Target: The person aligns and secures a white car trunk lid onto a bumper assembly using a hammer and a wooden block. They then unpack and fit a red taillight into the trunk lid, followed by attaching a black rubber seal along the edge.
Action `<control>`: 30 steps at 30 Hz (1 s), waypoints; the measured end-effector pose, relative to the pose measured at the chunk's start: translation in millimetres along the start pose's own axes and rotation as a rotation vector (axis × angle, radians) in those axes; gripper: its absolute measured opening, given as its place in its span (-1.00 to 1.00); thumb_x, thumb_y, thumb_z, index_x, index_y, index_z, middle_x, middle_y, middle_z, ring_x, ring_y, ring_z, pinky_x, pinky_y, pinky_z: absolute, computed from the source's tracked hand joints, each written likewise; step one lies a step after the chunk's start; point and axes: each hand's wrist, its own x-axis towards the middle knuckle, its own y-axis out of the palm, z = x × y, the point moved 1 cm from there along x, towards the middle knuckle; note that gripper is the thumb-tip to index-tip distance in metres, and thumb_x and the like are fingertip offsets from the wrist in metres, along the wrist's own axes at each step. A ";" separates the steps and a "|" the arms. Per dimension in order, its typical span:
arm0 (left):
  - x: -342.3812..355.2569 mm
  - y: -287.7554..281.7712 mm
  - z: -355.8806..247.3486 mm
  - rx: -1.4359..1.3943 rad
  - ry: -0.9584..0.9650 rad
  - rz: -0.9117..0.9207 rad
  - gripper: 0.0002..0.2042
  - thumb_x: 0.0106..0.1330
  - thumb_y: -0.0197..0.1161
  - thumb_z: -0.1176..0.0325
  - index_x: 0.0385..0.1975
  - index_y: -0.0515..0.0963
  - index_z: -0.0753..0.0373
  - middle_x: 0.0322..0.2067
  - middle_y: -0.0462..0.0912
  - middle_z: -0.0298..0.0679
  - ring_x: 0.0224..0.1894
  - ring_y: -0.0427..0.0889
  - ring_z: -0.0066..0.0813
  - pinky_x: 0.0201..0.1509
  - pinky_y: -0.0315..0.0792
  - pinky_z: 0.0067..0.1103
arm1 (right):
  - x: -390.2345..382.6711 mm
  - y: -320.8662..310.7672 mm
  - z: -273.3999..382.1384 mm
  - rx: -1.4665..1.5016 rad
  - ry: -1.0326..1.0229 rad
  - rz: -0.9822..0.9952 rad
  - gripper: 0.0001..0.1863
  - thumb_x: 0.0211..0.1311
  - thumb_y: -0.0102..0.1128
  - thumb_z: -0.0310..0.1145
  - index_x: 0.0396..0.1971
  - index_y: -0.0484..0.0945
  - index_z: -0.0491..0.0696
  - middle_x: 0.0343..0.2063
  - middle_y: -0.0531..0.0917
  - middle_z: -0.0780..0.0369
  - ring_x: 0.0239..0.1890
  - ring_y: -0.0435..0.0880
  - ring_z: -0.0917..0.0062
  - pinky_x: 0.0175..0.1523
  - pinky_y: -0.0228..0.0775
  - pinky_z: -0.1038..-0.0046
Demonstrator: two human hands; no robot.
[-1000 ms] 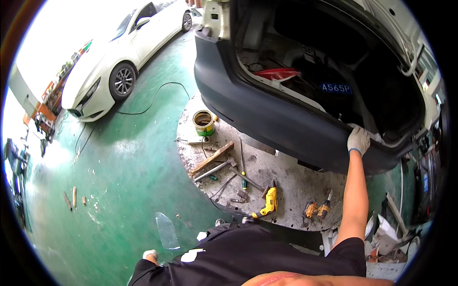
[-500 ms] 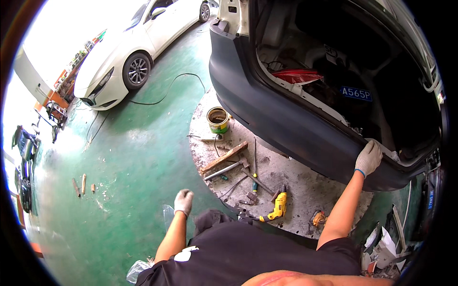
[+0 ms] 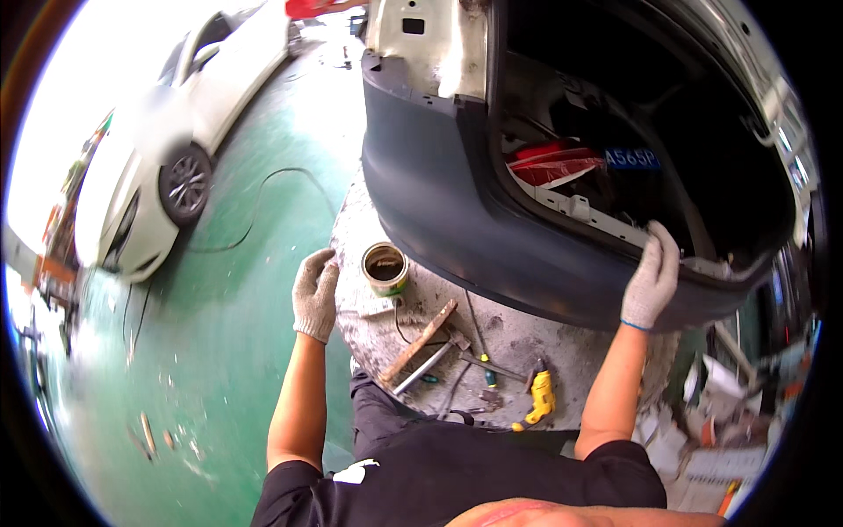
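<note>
My right hand (image 3: 652,277), in a white knit glove, rests on the top edge of a dark grey car bumper (image 3: 474,237). Its fingers stretch over the rim toward the open trunk. Out to the left, my left hand (image 3: 313,294), gloved as well, is raised beside an open can (image 3: 385,270) with dark brown contents. Its fingers are loosely bent and apart, with nothing visible in them. Inside the trunk lie a red lamp-like part (image 3: 566,167) and a blue licence plate (image 3: 632,159).
On the round grey platform (image 3: 518,338) lie a hammer (image 3: 423,367), a wood stick (image 3: 417,341), a screwdriver (image 3: 489,373) and a yellow power drill (image 3: 542,400). A white car (image 3: 132,206) stands at left. Scrap parts (image 3: 716,395) are piled at right. A cable (image 3: 256,206) crosses the green floor.
My left hand has risen from near my body to beside the can, its fist loosening. My right hand stays at the bumper edge, fingers now straighter. The view has shifted.
</note>
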 end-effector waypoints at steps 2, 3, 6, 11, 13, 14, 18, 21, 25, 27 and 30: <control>59.3 0.3 -10.2 0.006 0.084 0.093 -0.70 0.50 0.29 0.42 0.17 0.62 0.32 0.11 0.71 -0.18 0.23 0.61 -0.35 0.41 0.42 -0.38 | -7.9 42.9 58.5 0.020 -0.101 0.120 -0.73 0.53 0.22 -0.40 0.10 0.72 -0.14 0.05 0.76 0.14 0.15 0.70 0.35 0.36 0.46 0.33; 84.6 -0.8 -16.7 -0.010 0.112 0.150 -0.69 0.50 0.27 0.44 0.19 0.62 0.32 0.13 0.70 -0.16 0.29 0.59 -0.33 0.46 0.38 -0.37 | -12.9 71.3 82.2 0.063 -0.120 0.176 -0.72 0.51 0.24 -0.41 0.11 0.72 -0.13 0.07 0.76 0.13 0.14 0.70 0.35 0.35 0.47 0.33; 152.0 21.4 -62.6 -0.060 0.350 0.346 -0.64 0.43 0.30 0.48 0.20 0.61 0.35 0.20 0.66 -0.06 0.32 0.59 -0.18 0.48 0.37 -0.33 | -8.4 127.1 150.5 0.135 -0.181 0.285 -0.68 0.46 0.29 -0.44 0.14 0.70 -0.16 0.14 0.72 0.09 0.12 0.71 0.31 0.31 0.51 0.31; 231.1 66.7 -144.4 0.134 0.991 0.457 -0.44 0.26 0.52 0.26 0.25 0.59 0.31 0.28 0.61 -0.02 0.43 0.48 0.04 0.54 0.30 -0.15 | 20.1 201.1 213.7 -0.066 -0.304 0.389 -0.58 0.39 0.35 -0.38 0.20 0.65 -0.17 0.12 0.66 0.04 0.16 0.63 0.17 0.31 0.49 0.23; 247.3 87.3 -159.4 0.245 1.112 0.491 -0.31 0.17 0.60 0.10 0.29 0.58 0.25 0.30 0.59 -0.04 0.48 0.42 0.09 0.59 0.22 -0.08 | 23.6 216.7 211.5 -0.096 -0.280 0.365 -0.62 0.41 0.35 -0.36 0.17 0.68 -0.12 0.06 0.64 0.05 0.13 0.62 0.15 0.29 0.49 0.22; 249.3 93.9 -163.3 0.316 1.102 0.513 -0.31 0.13 0.61 0.04 0.26 0.60 0.20 0.28 0.62 -0.09 0.45 0.45 0.06 0.60 0.16 -0.04 | 25.1 219.7 210.6 -0.098 -0.266 0.367 -0.63 0.41 0.35 -0.36 0.16 0.69 -0.11 0.05 0.64 0.05 0.12 0.61 0.14 0.29 0.49 0.21; 251.9 99.6 -155.8 0.393 1.117 0.527 -0.33 0.08 0.61 0.01 0.20 0.62 0.13 0.23 0.66 -0.17 0.39 0.51 -0.01 0.61 0.10 0.00 | 26.1 223.8 213.4 -0.092 -0.250 0.367 -0.68 0.43 0.32 -0.38 0.11 0.70 -0.12 0.03 0.64 0.06 0.10 0.62 0.14 0.27 0.49 0.20; 257.2 101.9 -155.6 0.394 1.135 0.497 -0.34 0.07 0.61 0.01 0.19 0.63 0.12 0.22 0.67 -0.17 0.38 0.52 -0.02 0.61 0.10 0.01 | 28.0 230.4 213.1 -0.056 -0.277 0.339 -0.76 0.42 0.27 -0.44 0.02 0.71 -0.14 -0.03 0.67 0.07 0.07 0.64 0.12 0.25 0.51 0.20; 258.1 101.5 -153.5 0.385 1.144 0.506 -0.36 0.09 0.59 0.00 0.17 0.66 0.15 0.19 0.69 -0.14 0.35 0.55 0.00 0.58 0.14 0.01 | 30.9 230.9 211.4 -0.073 -0.264 0.324 -0.81 0.40 0.26 -0.47 -0.07 0.72 -0.15 -0.10 0.70 0.08 -0.01 0.69 0.11 0.17 0.56 0.22; 260.6 101.8 -153.7 0.372 1.166 0.506 -0.37 0.11 0.58 -0.02 0.16 0.67 0.17 0.17 0.71 -0.12 0.32 0.58 0.00 0.55 0.18 0.00 | 31.2 230.7 215.5 -0.063 -0.222 0.334 -0.82 0.39 0.26 -0.49 -0.07 0.72 -0.14 -0.10 0.70 0.08 -0.02 0.71 0.12 0.14 0.58 0.23; 262.3 104.2 -151.7 0.350 1.175 0.538 -0.37 0.14 0.57 -0.03 0.17 0.66 0.17 0.17 0.70 -0.11 0.31 0.59 -0.01 0.54 0.20 -0.02 | 31.8 225.9 219.4 -0.081 -0.173 0.358 -0.81 0.36 0.25 -0.53 -0.08 0.73 -0.13 -0.10 0.71 0.08 -0.03 0.74 0.16 0.13 0.60 0.26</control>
